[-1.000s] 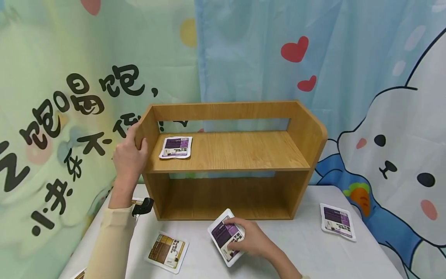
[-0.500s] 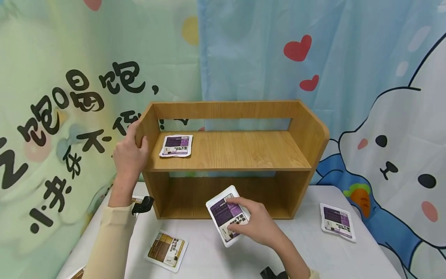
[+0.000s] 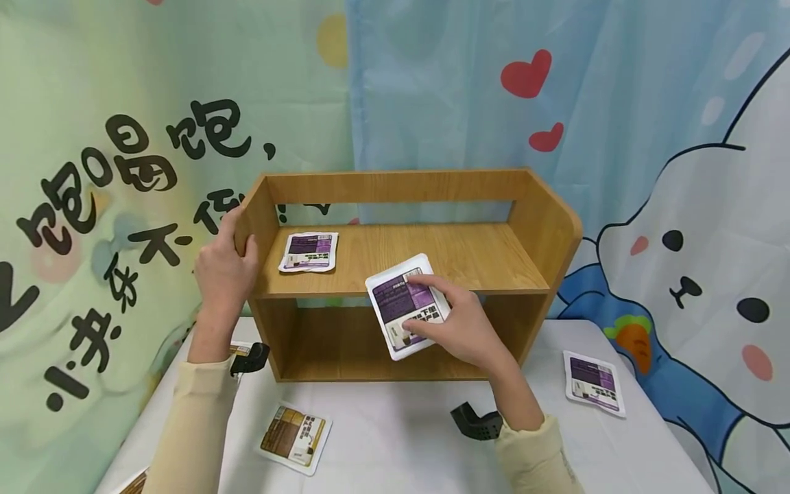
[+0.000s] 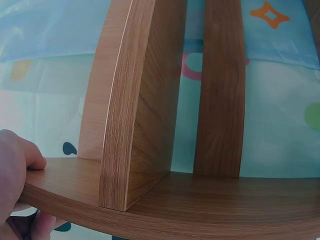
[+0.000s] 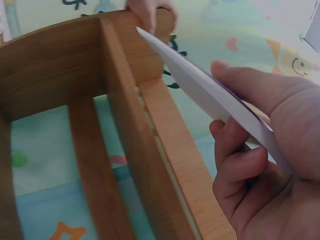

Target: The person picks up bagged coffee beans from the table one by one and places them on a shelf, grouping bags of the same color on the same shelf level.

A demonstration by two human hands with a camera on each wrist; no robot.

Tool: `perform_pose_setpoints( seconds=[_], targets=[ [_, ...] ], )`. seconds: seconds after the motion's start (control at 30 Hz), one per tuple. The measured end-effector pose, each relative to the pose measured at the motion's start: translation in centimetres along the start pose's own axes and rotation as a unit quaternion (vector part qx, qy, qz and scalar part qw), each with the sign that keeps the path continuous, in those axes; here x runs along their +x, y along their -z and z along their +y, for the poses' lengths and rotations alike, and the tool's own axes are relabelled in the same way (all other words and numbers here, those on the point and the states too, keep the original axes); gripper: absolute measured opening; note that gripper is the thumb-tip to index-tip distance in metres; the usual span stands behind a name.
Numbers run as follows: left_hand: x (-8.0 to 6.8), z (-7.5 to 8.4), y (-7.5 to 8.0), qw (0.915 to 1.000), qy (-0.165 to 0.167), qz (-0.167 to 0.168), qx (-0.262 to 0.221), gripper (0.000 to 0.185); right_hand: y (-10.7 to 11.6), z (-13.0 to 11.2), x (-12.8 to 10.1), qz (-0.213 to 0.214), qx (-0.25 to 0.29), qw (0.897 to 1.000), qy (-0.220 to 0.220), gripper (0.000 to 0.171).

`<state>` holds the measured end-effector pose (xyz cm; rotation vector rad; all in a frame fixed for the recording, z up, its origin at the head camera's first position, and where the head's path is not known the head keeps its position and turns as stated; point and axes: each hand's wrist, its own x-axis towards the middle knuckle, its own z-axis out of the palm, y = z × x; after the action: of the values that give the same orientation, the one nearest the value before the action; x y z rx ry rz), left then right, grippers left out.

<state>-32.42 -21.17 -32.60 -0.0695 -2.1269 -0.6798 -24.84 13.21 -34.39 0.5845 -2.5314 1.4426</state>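
Now right hand has lifted purple packet to shelf.

This looks like a staged recording corner rather than a lived-in room; cartoon backdrop cloths hang behind everything, a green one with bold black characters and a blue one with red hearts and a white rabbit; a small wooden shelf stands on a surface draped in white cloth; flat printed sachets lie scattered like props.
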Motion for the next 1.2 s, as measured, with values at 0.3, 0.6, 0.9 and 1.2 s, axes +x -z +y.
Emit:
perform_pose_setpoints(
  seconds=[0.3,0.6,0.9,1.2],
  targets=[
    [0.2,0.1,0.0,1.0,0.004,0.0,0.002,0.042,0.7,-1.3,5.0,0.059,0.024,0.998,-0.03,0.058],
    [0.3,0.1,0.0,0.9999,0.008,-0.006,0.009,0.043,0.7,-1.0,9.2,0.076,0.055,0.994,-0.056,0.058],
    [0.4,0.2,-0.3,0.9999,0.008,-0.004,0.008,0.043,-0.6,-0.5,12.1,0.08,0.047,0.988,-0.12,0.06],
    [0.1,-0.1,-0.2,0.9999,0.011,-0.002,0.008,0.043,-2.6,-0.2,13.6,0.067,0.037,0.987,-0.144,0.061]
  ],
)
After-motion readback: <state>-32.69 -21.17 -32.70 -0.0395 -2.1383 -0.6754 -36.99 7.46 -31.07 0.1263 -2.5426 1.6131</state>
